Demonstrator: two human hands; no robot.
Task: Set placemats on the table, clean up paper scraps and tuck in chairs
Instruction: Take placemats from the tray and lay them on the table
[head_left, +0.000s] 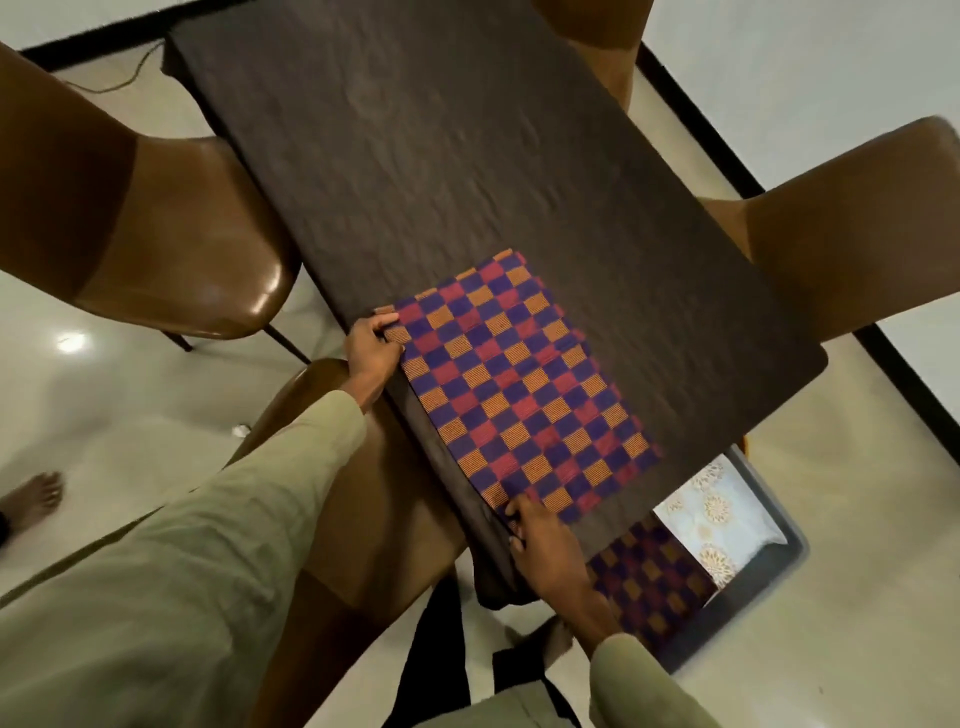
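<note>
A checkered placemat (511, 382) in purple, red and orange lies flat on the dark table (426, 156) near its front edge. My left hand (371, 348) pinches the mat's far-left corner. My right hand (540, 540) pinches the mat's near corner at the table edge. A small white paper scrap (240, 430) lies on the floor to the left. A brown chair (363, 493) stands right in front of me, its back under my left arm.
Brown chairs stand at the left (171, 234), at the right (852, 228) and at the far end (592, 26). Beside the table's near right, a dark tray (789, 566) on the floor holds another checkered mat (649, 577) and a floral one (717, 525). Someone's bare foot (34, 499) is at the left edge.
</note>
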